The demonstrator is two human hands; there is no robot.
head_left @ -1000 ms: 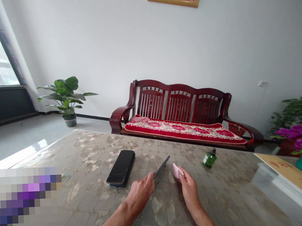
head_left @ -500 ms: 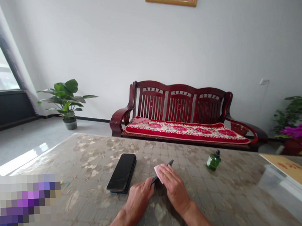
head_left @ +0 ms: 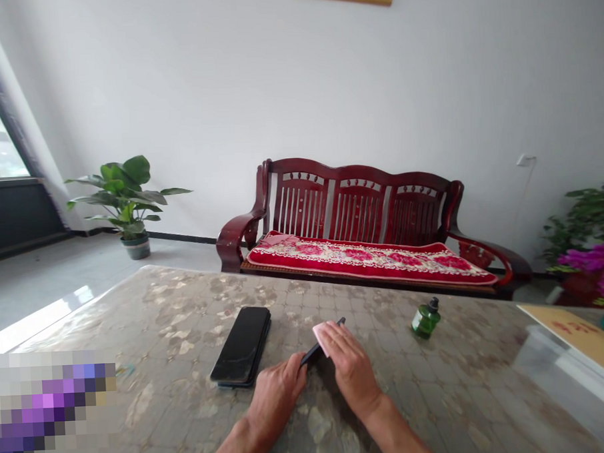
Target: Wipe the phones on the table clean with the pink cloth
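My left hand [head_left: 276, 391] is closed around the near end of a long, slim black object [head_left: 312, 354], seen nearly edge-on, so its exact kind is unclear. My right hand [head_left: 352, 364] presses a small pale pink cloth [head_left: 321, 335] over the far part of that object, fingers together. The object's dark tip shows beyond the right fingers. Left of my hands, a black smartphone [head_left: 242, 344] lies face up on top of another dark, flat item. A small green bottle [head_left: 425, 320] with a black cap stands to the right.
The table [head_left: 162, 366] has a patterned, glossy cover. A tan printed board or box [head_left: 577, 335] lies at the right edge, near purple flowers [head_left: 591, 260]. Beyond the table are a red wooden bench [head_left: 361, 207] and a potted plant [head_left: 135, 247]. The lower left corner is pixelated.
My right hand and the pink cloth have shifted slightly along the black object, toward its far end. The left hand keeps its hold. The whole view has moved a little.
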